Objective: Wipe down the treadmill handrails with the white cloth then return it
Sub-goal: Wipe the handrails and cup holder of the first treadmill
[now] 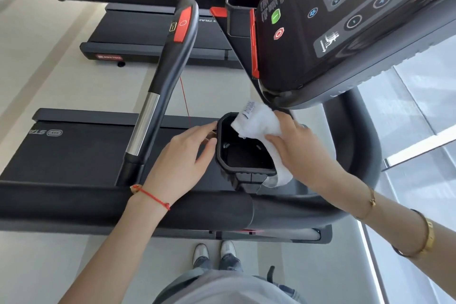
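Note:
A white cloth is draped over the right rim of a black cup holder beneath the treadmill console. My right hand lies on the cloth, gripping it against that rim. My left hand rests against the holder's left wall, fingertips on its rim, holding nothing. The padded black side handrail runs across below both wrists. A second handle with a chrome section and red pad rises up the middle. The cloth's lower end hangs down beside the holder.
The treadmill console with its buttons looms at the upper right. The running belt lies to the left, and another treadmill stands farther back. A thin red safety cord hangs near the holder. My shoes stand on the pale floor.

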